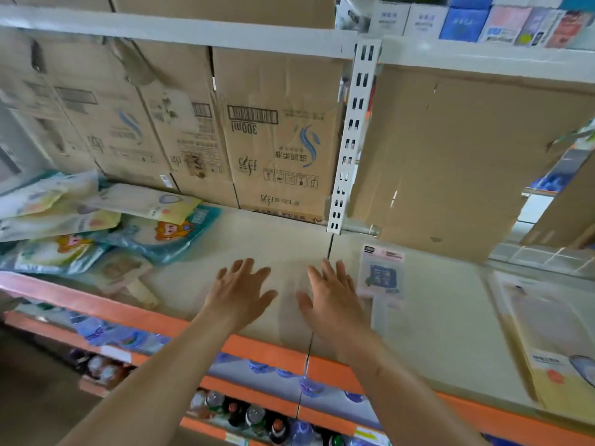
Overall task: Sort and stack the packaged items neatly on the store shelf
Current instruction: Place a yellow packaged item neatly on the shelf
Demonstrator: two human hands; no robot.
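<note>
Both my hands hover flat over the bare middle of the cream shelf (277,233), fingers spread and holding nothing. My left hand (240,292) is just left of the shelf seam, my right hand (331,296) just right of it. A loose pile of soft packages (96,226), teal and yellow with a cartoon figure, lies at the shelf's left. A small pink and blue card package (383,273) lies flat right of my right hand. A large flat yellow and white package (547,342) lies at the far right.
Flattened cardboard boxes (277,133) line the back of the shelf behind a white slotted upright (351,136). The shelf's front edge is orange (267,349). Bottles (254,413) stand on lower shelves. Small boxed goods (502,24) fill the shelf above right.
</note>
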